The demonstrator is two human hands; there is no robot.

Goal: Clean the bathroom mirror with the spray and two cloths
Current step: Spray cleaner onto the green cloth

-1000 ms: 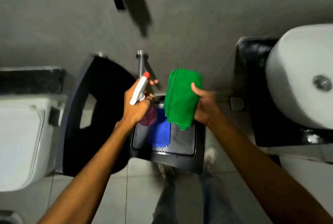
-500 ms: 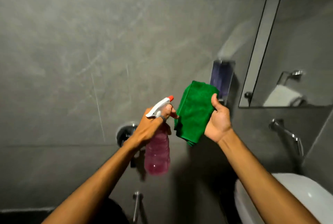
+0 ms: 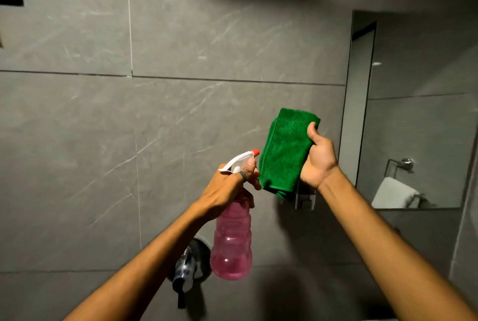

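Mirror (image 3: 416, 113) at right, left hand (image 3: 227, 188) gripping spray bottle (image 3: 231, 240), right hand (image 3: 319, 160) clasping green cloth (image 3: 285, 150)

left hand (image 3: 227, 186) clenched, right hand (image 3: 319, 160) gripping, raised

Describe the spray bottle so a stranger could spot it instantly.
Start at the grey tiled wall, left of the mirror. The left hand grips a translucent pink plastic spray bottle; its white trigger head with red nozzle sets it apart from the folded green cloth beside it.

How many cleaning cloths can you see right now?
1: a folded green cloth held in the right hand, just left of the mirror. The task's second cloth is not in view.
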